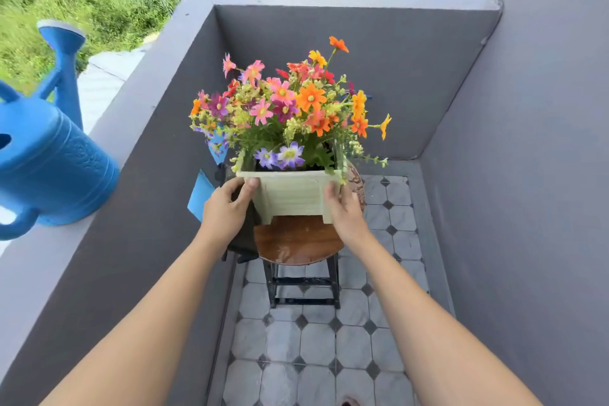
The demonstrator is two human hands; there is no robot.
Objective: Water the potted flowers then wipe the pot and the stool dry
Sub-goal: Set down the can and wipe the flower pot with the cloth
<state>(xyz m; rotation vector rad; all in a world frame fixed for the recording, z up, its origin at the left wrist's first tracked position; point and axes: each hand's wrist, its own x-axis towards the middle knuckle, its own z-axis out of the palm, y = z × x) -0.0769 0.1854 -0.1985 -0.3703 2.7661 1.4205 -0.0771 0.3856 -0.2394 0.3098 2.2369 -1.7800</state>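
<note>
Gripping pot point(291, 196), wet stool point(296, 241), tiled floor point(316, 343)

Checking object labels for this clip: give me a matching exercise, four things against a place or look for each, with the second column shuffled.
Things:
1 watering can
2 pot
3 stool seat
4 floor tiles

Descriptions:
A wet-looking brown wood
B gripped by the left hand and right hand
C grey with dark diamonds
D blue, on the ledge at left

Pairs: 1-D, 2-B, 3-A, 4-C
</note>
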